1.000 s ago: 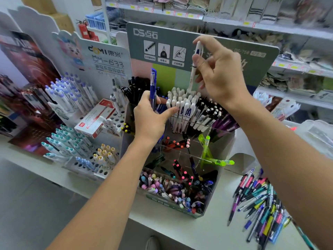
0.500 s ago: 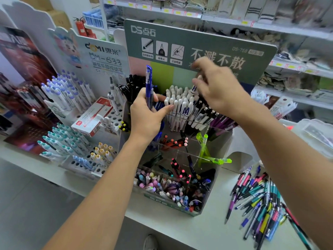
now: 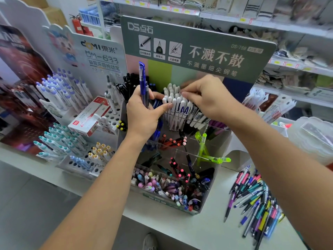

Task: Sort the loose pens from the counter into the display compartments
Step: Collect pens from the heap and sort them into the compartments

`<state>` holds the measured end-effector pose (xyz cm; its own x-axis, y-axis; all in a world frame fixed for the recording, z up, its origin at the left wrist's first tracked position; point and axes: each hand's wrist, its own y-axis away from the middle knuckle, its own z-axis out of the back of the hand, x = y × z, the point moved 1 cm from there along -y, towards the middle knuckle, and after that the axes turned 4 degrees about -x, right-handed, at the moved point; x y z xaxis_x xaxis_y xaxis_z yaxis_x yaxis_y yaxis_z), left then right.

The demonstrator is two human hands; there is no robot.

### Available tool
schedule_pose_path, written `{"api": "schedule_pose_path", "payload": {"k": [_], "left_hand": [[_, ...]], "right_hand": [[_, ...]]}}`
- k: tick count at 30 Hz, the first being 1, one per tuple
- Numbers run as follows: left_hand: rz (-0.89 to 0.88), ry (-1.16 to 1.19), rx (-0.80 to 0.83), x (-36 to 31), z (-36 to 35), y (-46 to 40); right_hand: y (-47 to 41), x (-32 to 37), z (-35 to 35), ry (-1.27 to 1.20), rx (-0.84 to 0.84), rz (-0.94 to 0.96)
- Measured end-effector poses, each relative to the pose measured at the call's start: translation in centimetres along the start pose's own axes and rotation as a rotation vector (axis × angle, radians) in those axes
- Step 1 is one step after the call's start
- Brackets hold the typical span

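Observation:
A clear acrylic pen display (image 3: 212, 186) with several compartments stands on the white counter (image 3: 207, 230). My left hand (image 3: 144, 114) grips a blue pen (image 3: 143, 78) upright, its thumb reaching toward a bunch of white pens (image 3: 177, 103) in a back compartment. My right hand (image 3: 207, 98) rests on top of those white pens, fingers curled over their caps; I cannot tell whether it pinches one. A pile of loose coloured pens (image 3: 255, 201) lies on the counter at the right.
A green sign board (image 3: 198, 51) rises behind the display. A white rack (image 3: 93, 165) of pens and a red-and-white box (image 3: 90, 118) stand to the left. Store shelves (image 3: 297, 69) run behind. A clear plastic lid (image 3: 311, 138) sits at far right.
My right hand has come down from above with a white pen into the white-pen compartment and now sits on the caps. My left hand stays put with the blue pen.

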<state>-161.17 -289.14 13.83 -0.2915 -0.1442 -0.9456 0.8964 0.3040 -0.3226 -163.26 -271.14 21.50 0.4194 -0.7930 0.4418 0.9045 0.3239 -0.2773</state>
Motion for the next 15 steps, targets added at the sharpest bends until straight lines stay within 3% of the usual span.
{"api": "schedule_pose_path", "payload": {"k": [7, 11, 15], "left_hand": [[0.025, 0.023, 0.011, 0.1, 0.1, 0.2], [0.062, 0.032, 0.019, 0.4, 0.6, 0.2], [0.123, 0.034, 0.014, -0.3, 0.9, 0.8]], "right_hand": [[1.8, -0.3, -0.4, 0.315, 0.133, 0.121], [1.7, -0.4, 0.3, 0.248, 0.005, 0.054], [1.9, -0.6, -0.5, 0.246, 0.044, 0.035]]}}
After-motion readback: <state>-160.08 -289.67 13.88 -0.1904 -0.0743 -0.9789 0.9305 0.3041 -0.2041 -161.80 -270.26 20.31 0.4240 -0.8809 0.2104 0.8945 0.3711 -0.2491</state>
